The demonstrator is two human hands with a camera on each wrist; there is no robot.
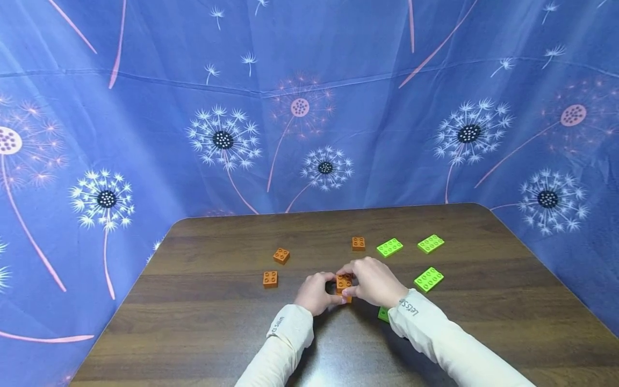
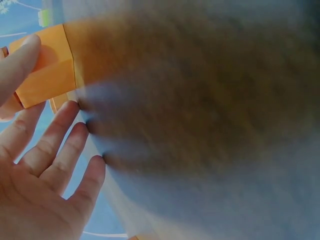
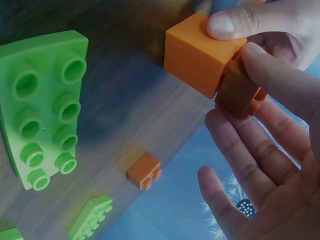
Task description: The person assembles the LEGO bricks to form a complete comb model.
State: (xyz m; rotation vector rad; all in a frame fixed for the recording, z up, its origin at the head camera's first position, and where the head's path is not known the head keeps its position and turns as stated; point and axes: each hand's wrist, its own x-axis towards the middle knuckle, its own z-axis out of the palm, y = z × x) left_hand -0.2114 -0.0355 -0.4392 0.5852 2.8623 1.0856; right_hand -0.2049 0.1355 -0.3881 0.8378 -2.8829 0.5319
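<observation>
Two orange toy building bricks stand one above the other at the middle of the wooden table (image 1: 217,322). My right hand (image 1: 374,280) pinches the upper brick (image 3: 235,90) between thumb and fingers. From the other side my left hand (image 1: 315,293) holds the lower brick (image 3: 197,50), its thumb (image 3: 222,25) pressed on the brick's side. In the left wrist view the left thumb lies across an orange brick (image 2: 50,75), and the other fingers spread beside it. Part of the stack is hidden behind the fingers.
Loose orange bricks lie left (image 1: 270,279), farther back (image 1: 281,256) and behind the hands (image 1: 358,243). Flat green bricks lie to the right (image 1: 429,279) and at the back (image 1: 389,247), (image 1: 430,243). Another green brick (image 1: 383,314) is partly under the right wrist. A blue patterned cloth (image 1: 338,107) hangs behind.
</observation>
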